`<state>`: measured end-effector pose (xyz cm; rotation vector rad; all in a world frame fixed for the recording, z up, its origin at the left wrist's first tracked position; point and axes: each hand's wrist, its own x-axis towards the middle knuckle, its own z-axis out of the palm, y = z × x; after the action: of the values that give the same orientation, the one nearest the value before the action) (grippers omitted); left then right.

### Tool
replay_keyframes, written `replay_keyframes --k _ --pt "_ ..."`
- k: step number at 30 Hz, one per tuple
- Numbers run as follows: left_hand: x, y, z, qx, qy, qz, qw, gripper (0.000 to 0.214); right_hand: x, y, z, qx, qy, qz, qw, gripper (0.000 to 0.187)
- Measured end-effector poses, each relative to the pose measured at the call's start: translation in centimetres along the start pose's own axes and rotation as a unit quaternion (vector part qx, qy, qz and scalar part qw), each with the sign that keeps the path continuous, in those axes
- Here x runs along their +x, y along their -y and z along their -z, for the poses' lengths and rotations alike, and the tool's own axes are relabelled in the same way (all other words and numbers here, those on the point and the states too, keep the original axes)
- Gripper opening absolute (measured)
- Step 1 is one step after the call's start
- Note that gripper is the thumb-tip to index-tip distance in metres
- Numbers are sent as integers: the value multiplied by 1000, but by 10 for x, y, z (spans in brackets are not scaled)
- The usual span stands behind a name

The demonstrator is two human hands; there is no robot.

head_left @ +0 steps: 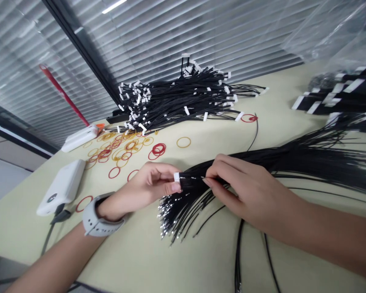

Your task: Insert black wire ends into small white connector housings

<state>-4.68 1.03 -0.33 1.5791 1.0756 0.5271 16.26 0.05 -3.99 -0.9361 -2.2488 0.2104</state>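
Between the fingertips of my left hand (154,183) is a small white connector (177,177), with black wires running from it to the right. My right hand (247,187) pinches a thin black wire (198,177) whose bare metal tip points toward the connector. Whether that tip touches the connector I cannot tell. Under both hands a thick bundle of loose black wires (311,162) stretches to the right, and its shiny metal terminals (166,219) fan out below my left hand.
A pile of black cables with white connectors (183,97) lies at the back by the blinds. Red and yellow rubber bands (122,150) are scattered left of centre. A white power bank (62,187) with a cable sits at left. More bundled cables (347,93) lie at right near clear plastic (332,36).
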Motion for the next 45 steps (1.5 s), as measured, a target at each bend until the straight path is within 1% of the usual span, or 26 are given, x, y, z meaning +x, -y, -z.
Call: replay_keyframes --k 6,11,16,29,35,41,45 --pt "0 1 0 -8 0 2 1000 6 1 0 0 22 13 -10 1000 17" --pt "0 2 1 -5 4 -3 1000 6 -1 1 0 34 21 -22 999 14" --pt "0 1 -1 4 1 -7 1000 7 0 3 2 68 26 -20 997 15" --pt "0 3 -2 -12 3 -18 1000 5 0 5 2 75 47 -89 992 17" --pt "0 3 -3 -10 4 -12 1000 7 1 4 1 79 41 -77 993 16" --pt "1 3 -3 -16 12 -8 1000 6 0 2 0 78 17 -17 997 14" --pt "0 3 -3 -21 14 -9 1000 6 0 1 -1 62 6 -10 998 14"
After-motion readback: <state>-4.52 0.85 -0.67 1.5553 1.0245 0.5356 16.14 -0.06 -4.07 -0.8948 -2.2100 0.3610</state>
